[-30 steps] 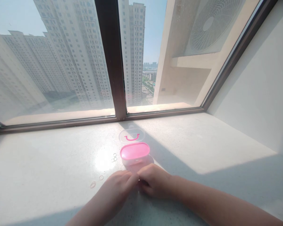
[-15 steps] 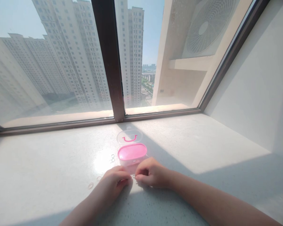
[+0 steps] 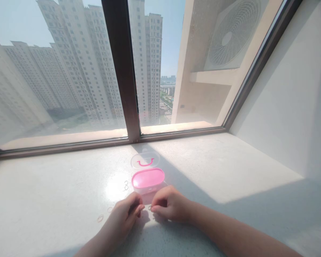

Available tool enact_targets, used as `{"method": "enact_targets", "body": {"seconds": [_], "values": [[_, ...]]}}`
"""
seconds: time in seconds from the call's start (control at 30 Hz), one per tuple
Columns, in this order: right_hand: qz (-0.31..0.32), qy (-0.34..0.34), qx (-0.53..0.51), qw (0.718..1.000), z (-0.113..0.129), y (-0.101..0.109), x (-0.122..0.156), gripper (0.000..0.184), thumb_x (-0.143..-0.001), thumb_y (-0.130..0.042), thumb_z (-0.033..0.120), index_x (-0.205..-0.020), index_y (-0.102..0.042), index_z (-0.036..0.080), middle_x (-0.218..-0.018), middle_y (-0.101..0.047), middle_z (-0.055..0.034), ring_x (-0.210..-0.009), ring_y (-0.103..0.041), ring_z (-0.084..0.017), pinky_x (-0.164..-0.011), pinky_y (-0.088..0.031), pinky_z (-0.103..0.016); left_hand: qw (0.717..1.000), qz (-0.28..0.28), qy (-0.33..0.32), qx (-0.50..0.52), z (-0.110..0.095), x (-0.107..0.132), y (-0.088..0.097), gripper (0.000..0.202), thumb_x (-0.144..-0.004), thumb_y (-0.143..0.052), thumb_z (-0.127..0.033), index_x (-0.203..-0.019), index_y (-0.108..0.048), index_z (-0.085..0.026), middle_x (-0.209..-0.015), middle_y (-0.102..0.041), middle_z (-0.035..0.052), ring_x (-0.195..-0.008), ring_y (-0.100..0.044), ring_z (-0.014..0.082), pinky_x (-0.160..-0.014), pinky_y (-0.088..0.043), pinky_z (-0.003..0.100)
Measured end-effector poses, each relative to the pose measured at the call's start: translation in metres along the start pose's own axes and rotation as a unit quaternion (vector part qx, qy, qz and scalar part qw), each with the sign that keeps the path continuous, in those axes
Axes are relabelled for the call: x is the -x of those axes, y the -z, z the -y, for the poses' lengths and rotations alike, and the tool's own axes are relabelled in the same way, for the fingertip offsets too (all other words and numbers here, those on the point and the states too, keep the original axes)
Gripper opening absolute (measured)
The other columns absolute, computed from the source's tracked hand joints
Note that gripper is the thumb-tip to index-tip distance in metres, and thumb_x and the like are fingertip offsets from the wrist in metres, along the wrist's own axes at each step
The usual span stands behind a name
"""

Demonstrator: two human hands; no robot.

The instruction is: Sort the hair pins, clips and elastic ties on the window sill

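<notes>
Small ring (image 3: 150,207) at right hand (image 3: 169,204) fingertips

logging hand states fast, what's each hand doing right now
left hand: fingers curled shut; whether it holds anything cannot be told
right hand: fingertips pinched shut on a small ring

Left hand (image 3: 127,213), right hand (image 3: 169,207): curled, fingertips close.

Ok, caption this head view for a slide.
Right hand pinches a small ring, left hand beside it, near an open pink box on a windowsill.
</notes>
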State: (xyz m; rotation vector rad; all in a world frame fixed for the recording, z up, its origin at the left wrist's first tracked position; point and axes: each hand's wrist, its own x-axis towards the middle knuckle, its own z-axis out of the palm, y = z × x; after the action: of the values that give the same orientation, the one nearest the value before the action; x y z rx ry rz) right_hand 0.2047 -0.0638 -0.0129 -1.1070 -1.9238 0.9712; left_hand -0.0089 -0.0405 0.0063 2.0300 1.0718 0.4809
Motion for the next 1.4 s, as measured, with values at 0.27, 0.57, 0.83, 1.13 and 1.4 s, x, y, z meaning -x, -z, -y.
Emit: {"method": "enact_targets", "body": {"seconds": [0.27,0.57,0.83,1.13,1.4], "values": [[-0.013,-0.054,-0.019,0.998,0.009,-0.006,0.004,0.01,-0.072,-0.064,0.018,-0.069,-0.072,0.012,-0.052,-0.056,0.0018,-0.048,-0.043,-0.008,-0.047,-0.033,-0.02,0.99,0.021,0.042,0.131,-0.001,0.009,-0.002,0.022,-0.086,-0.053,-0.039,-0.081,-0.063,-0.02,-0.072,-0.068,0.0026,-0.071,-0.062,0.0192,-0.069,-0.047,0.029],[-0.019,-0.076,-0.016,0.997,0.018,-0.007,0.004,0.011,-0.073,-0.064,0.018,-0.067,-0.069,0.012,-0.051,-0.053,0.0029,-0.047,-0.041,-0.008,-0.046,-0.032,-0.019,0.973,-0.005,0.107,0.202,-0.008,0.008,0.002,0.03,-0.081,-0.058,-0.043,-0.069,-0.064,-0.017,-0.06,-0.065,0.0028,-0.057,-0.059,0.0169,-0.058,-0.046,0.028],[-0.009,-0.069,-0.062,0.996,0.007,-0.01,0.004,0.016,-0.076,-0.064,0.024,-0.071,-0.07,0.011,-0.054,-0.057,0.0008,-0.049,-0.045,-0.009,-0.047,-0.034,-0.019,0.965,0.027,0.045,0.257,0.004,-0.001,-0.006,0.022,-0.089,-0.051,-0.04,-0.083,-0.051,-0.019,-0.077,-0.069,0.0046,-0.071,-0.063,0.0176,-0.065,-0.047,0.029],[-0.016,-0.068,-0.101,0.992,0.007,-0.007,0.002,0.015,-0.078,-0.064,0.024,-0.073,-0.069,0.011,-0.059,-0.061,-0.0011,-0.049,-0.049,-0.008,-0.047,-0.036,-0.019,0.992,0.039,0.021,0.12,-0.008,-0.001,-0.002,0.025,-0.087,-0.053,-0.034,-0.084,-0.069,-0.015,-0.079,-0.07,0.0059,-0.072,-0.06,0.018,-0.067,-0.043,0.027],[-0.03,-0.067,-0.062,0.995,0.007,-0.012,0.003,0.01,-0.076,-0.062,0.019,-0.071,-0.068,0.012,-0.058,-0.06,0.0001,-0.05,-0.048,-0.008,-0.048,-0.035,-0.017,0.991,0.045,0.022,0.127,-0.009,-0.003,-0.005,0.031,-0.087,-0.053,-0.034,-0.075,-0.073,-0.014,-0.068,-0.069,0.0058,-0.066,-0.06,0.0169,-0.063,-0.043,0.024]]}}
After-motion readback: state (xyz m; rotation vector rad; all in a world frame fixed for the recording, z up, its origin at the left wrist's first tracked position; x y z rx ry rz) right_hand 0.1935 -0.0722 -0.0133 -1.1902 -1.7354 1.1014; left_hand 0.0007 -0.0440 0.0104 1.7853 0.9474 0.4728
